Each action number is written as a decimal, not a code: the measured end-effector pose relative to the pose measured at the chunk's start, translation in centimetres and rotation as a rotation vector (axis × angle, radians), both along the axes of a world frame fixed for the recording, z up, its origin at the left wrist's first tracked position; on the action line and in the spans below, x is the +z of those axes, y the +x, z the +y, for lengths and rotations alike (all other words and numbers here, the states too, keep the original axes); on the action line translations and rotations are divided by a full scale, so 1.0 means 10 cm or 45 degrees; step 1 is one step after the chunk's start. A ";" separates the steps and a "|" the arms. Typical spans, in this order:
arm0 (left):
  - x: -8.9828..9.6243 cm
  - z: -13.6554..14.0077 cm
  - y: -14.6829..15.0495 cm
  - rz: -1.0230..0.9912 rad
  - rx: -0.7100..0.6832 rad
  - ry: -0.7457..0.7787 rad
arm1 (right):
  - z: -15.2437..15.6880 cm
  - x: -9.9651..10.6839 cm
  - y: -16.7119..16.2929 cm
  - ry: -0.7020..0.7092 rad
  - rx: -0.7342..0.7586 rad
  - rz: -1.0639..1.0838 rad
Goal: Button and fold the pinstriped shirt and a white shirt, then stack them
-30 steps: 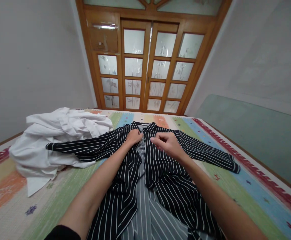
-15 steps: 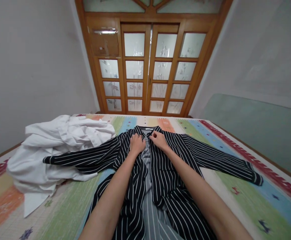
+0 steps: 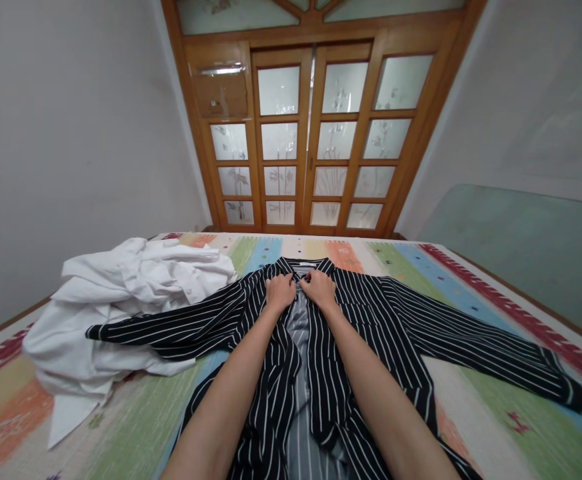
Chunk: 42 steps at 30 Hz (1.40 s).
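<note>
A black shirt with white stripes [image 3: 371, 313] lies front up and unbuttoned, its collar toward the far end and both sleeves spread sideways. My left hand [image 3: 281, 292] is closed on the left front edge just below the collar. Opposite it, my right hand [image 3: 319, 288] pinches the right front edge at the same height. A narrow gap between the two fronts shows the greyish inside of the shirt. Whatever button or buttonhole lies under my fingertips is hidden.
Heaped at the left is white cloth [image 3: 135, 287], with the shirt's left sleeve lying over part of it. Beneath everything is a colourful striped bedspread [image 3: 141, 413]. Wooden doors with glass panes [image 3: 305, 133] stand beyond the far edge. A pale green headboard-like panel [image 3: 525, 247] is at the right.
My two hands have come closer together below the collar, drawing the front edges nearer each other. The right sleeve now reaches further right, and the view has shifted slightly.
</note>
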<state>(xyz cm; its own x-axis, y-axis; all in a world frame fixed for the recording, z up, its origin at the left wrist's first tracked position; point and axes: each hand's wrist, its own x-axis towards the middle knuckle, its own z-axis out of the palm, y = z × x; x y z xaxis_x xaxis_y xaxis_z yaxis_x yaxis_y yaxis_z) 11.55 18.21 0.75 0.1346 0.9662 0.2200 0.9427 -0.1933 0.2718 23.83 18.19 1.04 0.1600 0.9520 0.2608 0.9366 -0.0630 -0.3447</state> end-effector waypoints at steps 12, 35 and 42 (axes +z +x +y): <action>-0.10 0.31 0.08 -0.105 -0.133 0.162 | 0.06 -0.05 0.03 0.063 -0.029 0.064; -0.13 0.48 0.27 -0.821 -0.240 0.164 | 0.17 -0.10 0.22 0.407 -0.013 0.899; -0.23 0.42 0.24 -0.903 -0.287 0.131 | 0.18 -0.13 0.20 0.390 0.091 0.853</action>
